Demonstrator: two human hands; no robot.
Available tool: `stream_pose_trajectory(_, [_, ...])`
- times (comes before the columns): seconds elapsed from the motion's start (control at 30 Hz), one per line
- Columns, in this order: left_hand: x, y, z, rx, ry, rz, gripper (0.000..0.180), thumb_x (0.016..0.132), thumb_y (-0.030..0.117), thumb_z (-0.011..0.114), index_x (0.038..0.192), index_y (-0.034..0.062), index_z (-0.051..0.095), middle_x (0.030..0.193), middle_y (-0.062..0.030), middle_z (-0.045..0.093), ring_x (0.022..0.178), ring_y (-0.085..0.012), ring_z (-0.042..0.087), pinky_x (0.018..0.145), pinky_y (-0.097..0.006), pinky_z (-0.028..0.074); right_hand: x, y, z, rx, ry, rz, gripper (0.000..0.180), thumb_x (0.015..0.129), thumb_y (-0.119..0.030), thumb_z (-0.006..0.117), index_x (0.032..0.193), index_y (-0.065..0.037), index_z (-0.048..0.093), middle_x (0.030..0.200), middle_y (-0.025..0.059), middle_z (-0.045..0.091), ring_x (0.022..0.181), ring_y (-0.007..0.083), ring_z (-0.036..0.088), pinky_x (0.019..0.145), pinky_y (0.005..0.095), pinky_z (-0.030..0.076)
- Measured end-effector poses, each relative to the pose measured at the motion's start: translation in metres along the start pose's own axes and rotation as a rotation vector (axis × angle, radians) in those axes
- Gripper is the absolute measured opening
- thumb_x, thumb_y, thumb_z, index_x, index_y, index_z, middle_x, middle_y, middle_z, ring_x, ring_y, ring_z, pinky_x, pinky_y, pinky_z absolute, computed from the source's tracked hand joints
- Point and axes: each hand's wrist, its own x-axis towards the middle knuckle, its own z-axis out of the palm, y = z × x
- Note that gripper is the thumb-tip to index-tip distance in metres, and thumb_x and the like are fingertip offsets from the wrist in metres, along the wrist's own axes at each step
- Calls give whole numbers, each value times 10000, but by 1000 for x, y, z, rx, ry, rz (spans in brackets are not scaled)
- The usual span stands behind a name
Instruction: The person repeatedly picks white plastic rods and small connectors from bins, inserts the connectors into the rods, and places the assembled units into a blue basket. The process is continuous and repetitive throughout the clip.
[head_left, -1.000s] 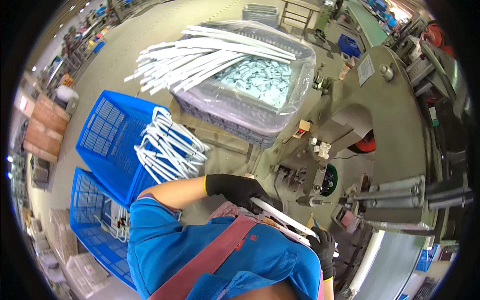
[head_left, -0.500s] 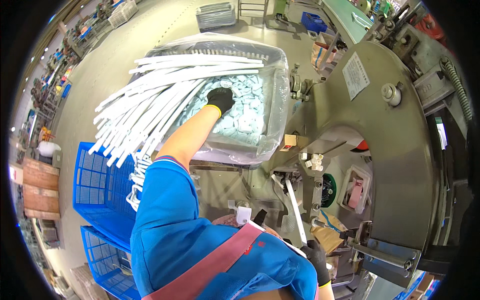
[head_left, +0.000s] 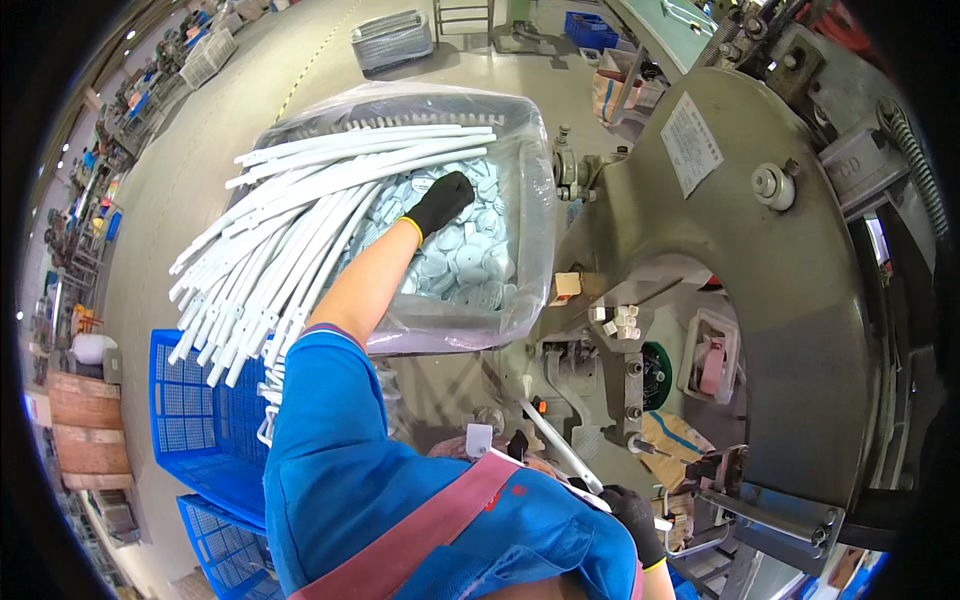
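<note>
My left hand (head_left: 441, 204), in a black glove with a yellow cuff, is over a heap of pale grey-blue flat discs (head_left: 468, 262) in a plastic-lined bin. Its fingers are curled closed, and what they hold is hidden. Across the bin's left side lies a bundle of long white tubes (head_left: 270, 225), their ends sticking out past the rim. At the lower right, close to my body, my gloved right hand (head_left: 630, 512) is closed around a white tube (head_left: 562, 446) that slants up and to the left. My blue sleeve and torso hide part of that tube.
A large grey-green press machine (head_left: 790, 300) fills the right side, with small white blocks (head_left: 622, 322) on its ledge. Blue plastic crates (head_left: 185, 400) stand at the lower left. A foot pedal (head_left: 588, 440) and a paper bag (head_left: 672, 445) are below the machine. Another grey bin (head_left: 392, 42) stands farther back.
My left hand, earlier dug into the discs, now shows more fully above them with fingers curled. The tube in my right hand has tilted farther left and lower. The whole view has shifted slightly.
</note>
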Motion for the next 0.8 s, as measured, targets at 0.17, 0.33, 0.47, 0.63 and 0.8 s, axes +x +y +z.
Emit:
stream_pose_trajectory(0.17, [41,3,10,-316,252,-280,197,865,99,483,1014,36,594,843,-123,644,777,-214,610,736,-329,492,-1,-9,1,-26,-29,11,279,710,-178,722,977,-106,682,936,126,662,845,346,633,717,419,511])
stream_pose_trajectory(0.33, [56,8,15,513,6,365,216,793,88,591,982,120,688,980,-120,652,933,-314,627,819,-411,495,-4,-18,-1,-11,-13,41,276,729,-192,711,995,-122,682,947,128,660,849,344,634,720,423,510])
stream_pose_trajectory(0.47, [48,6,12,573,-33,460,303,756,9,535,998,131,670,1034,-93,626,960,-319,615,818,-406,497,-7,-23,-10,-93,-28,42,253,756,-209,614,982,-116,680,1051,108,672,880,323,653,745,394,527])
stream_pose_trajectory(0.63, [31,8,4,737,-274,236,131,806,113,573,904,144,654,1012,-84,629,943,-284,641,814,-419,500,-11,-16,-18,-68,-21,25,314,739,-223,695,1037,-128,675,988,127,656,855,347,635,720,426,514])
stream_pose_trajectory(0.8, [6,44,-9,682,-109,158,186,836,193,612,986,85,634,1032,-129,623,966,-343,618,819,-437,500,-12,7,-29,-85,-36,-86,310,743,-205,685,1039,-114,673,1017,130,657,852,349,637,713,435,511])
